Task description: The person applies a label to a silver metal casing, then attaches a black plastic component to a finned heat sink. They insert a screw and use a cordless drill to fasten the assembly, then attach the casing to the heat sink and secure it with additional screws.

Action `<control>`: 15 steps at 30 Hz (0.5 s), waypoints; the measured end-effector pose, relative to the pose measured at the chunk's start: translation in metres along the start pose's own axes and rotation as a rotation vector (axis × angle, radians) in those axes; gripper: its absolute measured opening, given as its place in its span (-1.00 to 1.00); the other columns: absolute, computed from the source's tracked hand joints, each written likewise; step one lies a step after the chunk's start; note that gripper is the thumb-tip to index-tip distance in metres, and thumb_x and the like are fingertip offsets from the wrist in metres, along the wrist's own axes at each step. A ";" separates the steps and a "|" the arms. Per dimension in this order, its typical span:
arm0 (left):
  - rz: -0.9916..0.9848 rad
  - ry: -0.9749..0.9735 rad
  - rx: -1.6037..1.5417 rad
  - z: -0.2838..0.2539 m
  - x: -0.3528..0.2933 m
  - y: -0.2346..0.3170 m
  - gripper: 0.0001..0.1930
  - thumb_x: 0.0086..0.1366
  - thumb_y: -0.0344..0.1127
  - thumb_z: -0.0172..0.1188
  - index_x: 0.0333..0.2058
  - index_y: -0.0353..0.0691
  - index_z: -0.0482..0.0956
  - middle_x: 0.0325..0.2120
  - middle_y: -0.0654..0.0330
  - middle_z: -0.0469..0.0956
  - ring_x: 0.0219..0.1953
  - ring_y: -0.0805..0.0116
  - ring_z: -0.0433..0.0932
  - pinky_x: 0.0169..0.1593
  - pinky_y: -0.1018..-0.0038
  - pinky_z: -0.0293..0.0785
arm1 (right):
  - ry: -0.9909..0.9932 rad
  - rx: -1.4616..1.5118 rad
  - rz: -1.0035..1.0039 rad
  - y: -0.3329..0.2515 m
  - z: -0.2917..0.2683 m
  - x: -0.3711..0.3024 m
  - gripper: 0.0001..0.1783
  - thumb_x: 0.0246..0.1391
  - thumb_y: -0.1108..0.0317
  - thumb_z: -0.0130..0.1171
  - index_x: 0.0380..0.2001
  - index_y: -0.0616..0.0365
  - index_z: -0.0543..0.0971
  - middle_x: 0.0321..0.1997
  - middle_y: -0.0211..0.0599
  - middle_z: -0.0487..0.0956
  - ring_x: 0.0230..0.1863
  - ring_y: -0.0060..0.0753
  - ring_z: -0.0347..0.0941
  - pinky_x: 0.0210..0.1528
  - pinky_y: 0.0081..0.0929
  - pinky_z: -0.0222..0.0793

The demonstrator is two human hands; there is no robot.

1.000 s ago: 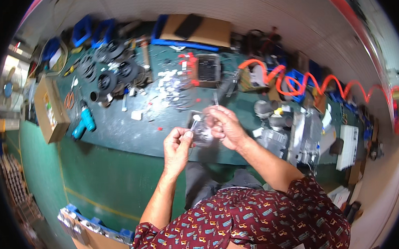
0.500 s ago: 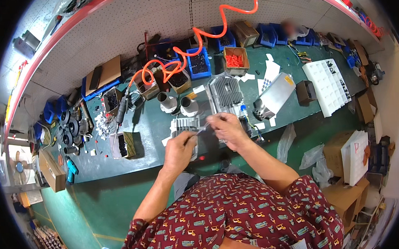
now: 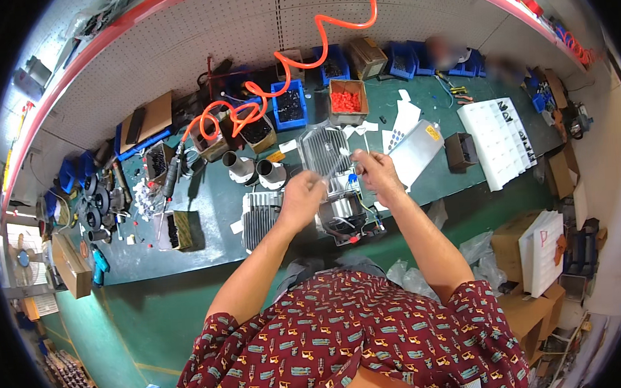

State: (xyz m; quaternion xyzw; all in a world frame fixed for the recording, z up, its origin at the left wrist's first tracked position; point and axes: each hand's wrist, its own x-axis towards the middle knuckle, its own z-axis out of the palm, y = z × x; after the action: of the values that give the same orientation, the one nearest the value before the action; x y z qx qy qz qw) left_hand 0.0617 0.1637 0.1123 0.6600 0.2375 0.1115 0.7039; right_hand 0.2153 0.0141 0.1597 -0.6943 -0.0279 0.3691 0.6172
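My left hand (image 3: 302, 201) is closed in a pinch above the bench, between two grey finned metal housings. A blurred, thin whitish thing lies near its fingertips, too smeared to name. My right hand (image 3: 379, 172) is also closed, with a thin pale strip (image 3: 365, 138) rising from its fingers. Below and between both hands sits a motor-like assembly (image 3: 343, 210) with a round metal body, wires and a blue connector (image 3: 353, 179). One finned housing (image 3: 324, 147) stands behind it. The other finned housing (image 3: 260, 215) is left of it, partly behind my left forearm.
Two metal cups (image 3: 270, 172) stand left of the hands. A silver casing (image 3: 418, 155) and a white foam tray (image 3: 499, 143) lie right. Behind are a box of red parts (image 3: 347, 101) and a blue bin (image 3: 289, 106). An orange coiled hose (image 3: 322, 33) hangs overhead.
My hands have moved apart, the right one going up and away from the left. The motor-like assembly now shows between them. The view has shifted slightly to the right.
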 end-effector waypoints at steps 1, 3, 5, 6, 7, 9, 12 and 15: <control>-0.073 0.045 0.018 0.005 0.004 0.015 -0.80 0.33 -0.33 0.22 -0.29 -0.41 0.58 -0.51 0.20 0.61 -0.47 0.47 0.53 -0.38 0.47 0.44 | -0.016 0.083 0.021 0.000 -0.010 0.008 -0.74 0.28 0.21 0.15 -0.23 0.20 0.63 -0.49 -0.48 0.45 -0.68 -0.74 0.11 -0.69 -0.67 -0.08; -0.128 0.154 0.003 0.017 0.023 0.000 -0.79 0.33 -0.31 0.23 -0.32 -0.40 0.59 -0.53 0.20 0.61 -0.49 0.46 0.53 -0.37 0.45 0.44 | 0.009 0.053 0.030 0.006 -0.031 0.027 -0.75 0.30 0.28 0.08 -0.19 0.22 0.64 -0.47 -0.47 0.45 -0.67 -0.73 0.12 -0.68 -0.67 -0.06; -0.119 0.267 -0.004 0.024 0.039 -0.023 -0.78 0.31 -0.31 0.23 -0.38 -0.40 0.60 -0.56 0.16 0.62 -0.49 0.44 0.54 -0.36 0.42 0.46 | 0.000 -0.002 0.019 0.007 -0.036 0.044 -0.77 0.30 0.30 0.08 -0.19 0.21 0.64 -0.46 -0.47 0.46 -0.66 -0.73 0.14 -0.67 -0.68 -0.05; -0.132 0.293 -0.016 0.028 0.045 -0.031 -0.77 0.30 -0.30 0.23 -0.40 -0.41 0.61 -0.56 0.15 0.62 -0.49 0.43 0.54 -0.35 0.42 0.46 | 0.003 -0.025 0.011 0.005 -0.036 0.050 -0.78 0.30 0.32 0.08 -0.19 0.21 0.64 -0.46 -0.47 0.46 -0.65 -0.73 0.14 -0.67 -0.68 -0.04; -0.145 0.324 -0.029 0.033 0.050 -0.039 -0.76 0.29 -0.30 0.23 -0.41 -0.41 0.61 -0.57 0.14 0.62 -0.49 0.42 0.55 -0.34 0.41 0.47 | -0.001 -0.053 -0.010 0.003 -0.036 0.057 -0.78 0.30 0.32 0.08 -0.19 0.21 0.64 -0.45 -0.47 0.46 -0.64 -0.73 0.16 -0.66 -0.68 -0.03; -0.169 0.411 0.083 0.040 0.058 -0.052 -0.74 0.25 -0.27 0.24 -0.42 -0.44 0.63 -0.53 0.02 0.65 -0.46 0.22 0.62 -0.27 0.31 0.52 | -0.024 -0.110 -0.047 -0.001 -0.034 0.076 -0.79 0.30 0.34 0.09 -0.18 0.20 0.64 -0.44 -0.48 0.47 -0.62 -0.73 0.18 -0.66 -0.69 -0.01; -0.225 0.487 0.206 0.051 0.061 -0.051 -0.73 0.20 -0.26 0.25 -0.44 -0.45 0.64 -0.49 -0.13 0.66 -0.37 -0.03 0.68 -0.16 0.21 0.56 | -0.102 -0.246 -0.213 0.013 -0.035 0.123 -0.80 0.21 0.33 0.16 -0.24 0.23 0.66 -0.44 -0.38 0.57 -0.54 -0.61 0.37 -0.50 -0.56 0.25; -0.243 0.520 0.391 0.058 0.059 -0.047 -0.73 0.19 -0.26 0.25 -0.44 -0.44 0.64 -0.48 -0.15 0.66 -0.34 -0.07 0.69 -0.15 0.20 0.56 | -0.154 -0.467 -0.388 0.024 -0.021 0.163 -0.65 0.06 0.19 0.31 -0.26 0.31 0.66 -0.40 -0.17 0.67 -0.35 -0.39 0.57 -0.23 -0.41 0.47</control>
State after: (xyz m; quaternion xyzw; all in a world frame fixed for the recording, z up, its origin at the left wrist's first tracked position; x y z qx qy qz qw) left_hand 0.1333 0.1356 0.0564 0.6989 0.5026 0.1437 0.4881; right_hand 0.3349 0.0714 0.0606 -0.7691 -0.2906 0.2794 0.4960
